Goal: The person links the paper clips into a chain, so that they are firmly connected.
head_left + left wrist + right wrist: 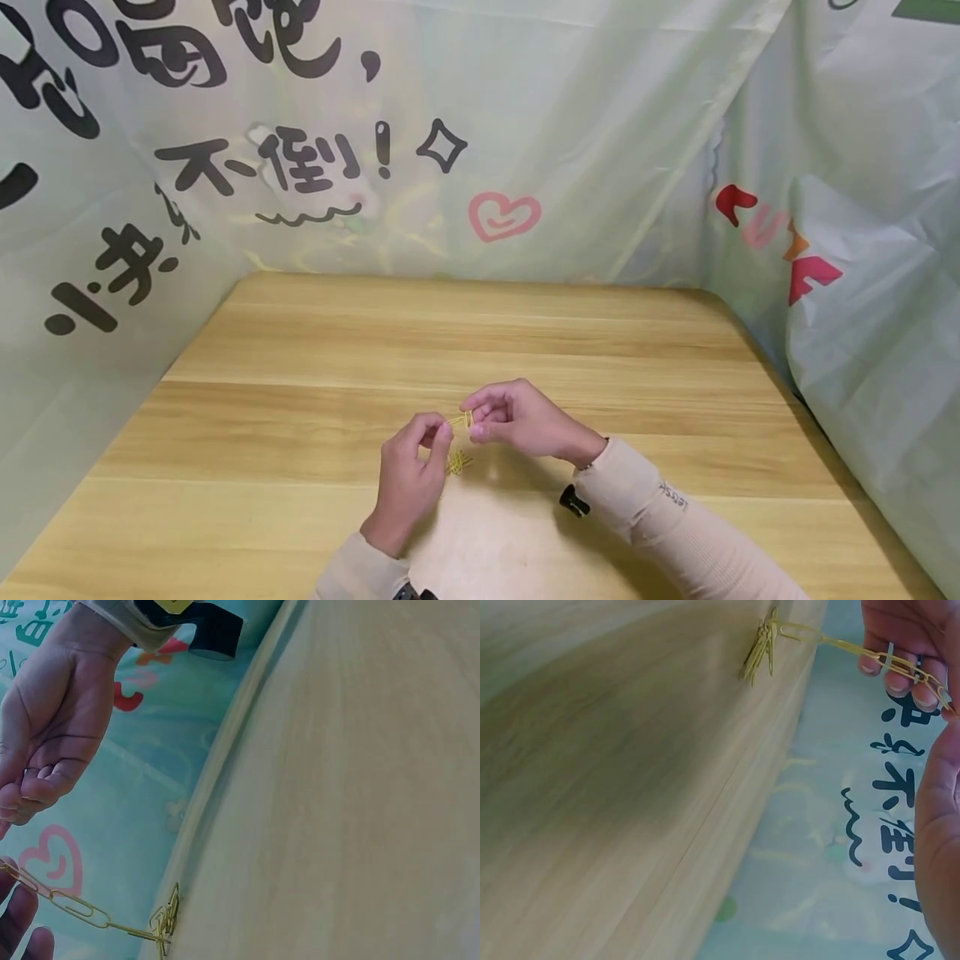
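A short chain of linked gold paper clips [461,419] spans the small gap between both hands, raised above the table. On its left end, my left hand [411,467] pinches it between thumb and index finger. My right hand [528,421] grips the other end, fingers curled in. Just below, a small pile of gold paper clips [458,462] lies on the wood. In the left wrist view the chain [79,906] slants across toward the pile [165,922]; the right wrist view shows the links [847,647] in front of fingertips. The exact pinch points are partly cut off there.
The wooden table [300,367] extends around the hands. Pale printed curtains [600,150] enclose its back and sides. A black wrist camera [574,502] sticks out below the right sleeve, and another [412,592] shows at the left cuff.
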The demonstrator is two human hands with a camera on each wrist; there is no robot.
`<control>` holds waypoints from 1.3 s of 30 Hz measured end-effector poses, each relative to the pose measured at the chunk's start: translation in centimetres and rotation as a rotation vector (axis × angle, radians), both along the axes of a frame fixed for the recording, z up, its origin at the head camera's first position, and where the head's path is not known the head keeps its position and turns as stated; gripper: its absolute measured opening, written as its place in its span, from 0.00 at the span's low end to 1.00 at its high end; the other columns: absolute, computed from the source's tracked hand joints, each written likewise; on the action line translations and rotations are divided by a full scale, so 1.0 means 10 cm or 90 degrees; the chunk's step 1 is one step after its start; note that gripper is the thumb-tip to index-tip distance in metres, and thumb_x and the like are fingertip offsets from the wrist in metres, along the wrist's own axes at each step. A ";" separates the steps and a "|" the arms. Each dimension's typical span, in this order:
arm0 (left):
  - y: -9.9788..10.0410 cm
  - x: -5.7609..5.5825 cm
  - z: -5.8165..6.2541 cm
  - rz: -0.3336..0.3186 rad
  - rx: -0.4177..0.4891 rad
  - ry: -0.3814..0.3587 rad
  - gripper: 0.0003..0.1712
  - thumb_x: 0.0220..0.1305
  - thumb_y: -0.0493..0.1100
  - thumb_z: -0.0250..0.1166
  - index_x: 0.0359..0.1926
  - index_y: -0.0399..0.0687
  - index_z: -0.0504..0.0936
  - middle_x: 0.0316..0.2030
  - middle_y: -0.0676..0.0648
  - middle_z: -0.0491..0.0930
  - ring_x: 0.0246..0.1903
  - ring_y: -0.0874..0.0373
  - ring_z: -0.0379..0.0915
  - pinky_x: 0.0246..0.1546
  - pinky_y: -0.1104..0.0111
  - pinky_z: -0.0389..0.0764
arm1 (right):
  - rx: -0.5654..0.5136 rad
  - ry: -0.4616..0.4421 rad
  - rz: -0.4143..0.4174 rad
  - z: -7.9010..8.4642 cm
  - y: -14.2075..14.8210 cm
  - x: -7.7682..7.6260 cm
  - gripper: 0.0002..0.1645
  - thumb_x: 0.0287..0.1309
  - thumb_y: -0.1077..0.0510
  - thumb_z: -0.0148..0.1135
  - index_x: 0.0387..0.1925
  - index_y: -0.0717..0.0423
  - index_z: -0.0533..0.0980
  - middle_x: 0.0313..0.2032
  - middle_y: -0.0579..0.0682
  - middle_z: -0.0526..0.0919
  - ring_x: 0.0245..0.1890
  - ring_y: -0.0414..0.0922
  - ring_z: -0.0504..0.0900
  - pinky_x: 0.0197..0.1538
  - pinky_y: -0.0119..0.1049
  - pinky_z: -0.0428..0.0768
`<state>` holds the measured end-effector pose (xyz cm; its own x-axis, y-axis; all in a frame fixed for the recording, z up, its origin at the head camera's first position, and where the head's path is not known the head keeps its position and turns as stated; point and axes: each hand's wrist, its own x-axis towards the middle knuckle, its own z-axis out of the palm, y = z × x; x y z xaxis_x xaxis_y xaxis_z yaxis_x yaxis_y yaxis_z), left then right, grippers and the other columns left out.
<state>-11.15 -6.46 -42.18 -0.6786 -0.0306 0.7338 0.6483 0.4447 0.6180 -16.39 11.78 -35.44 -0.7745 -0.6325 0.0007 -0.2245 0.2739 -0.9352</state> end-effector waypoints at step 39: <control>-0.07 -0.25 0.47 -0.496 0.047 -0.482 0.25 0.70 0.38 0.57 0.63 0.32 0.64 0.49 0.34 0.78 0.35 0.40 0.79 0.39 0.61 0.82 | -0.142 0.195 -0.111 0.60 0.04 -0.04 0.03 0.62 0.72 0.56 0.35 0.64 0.73 0.31 0.55 0.81 0.29 0.49 0.79 0.33 0.33 0.76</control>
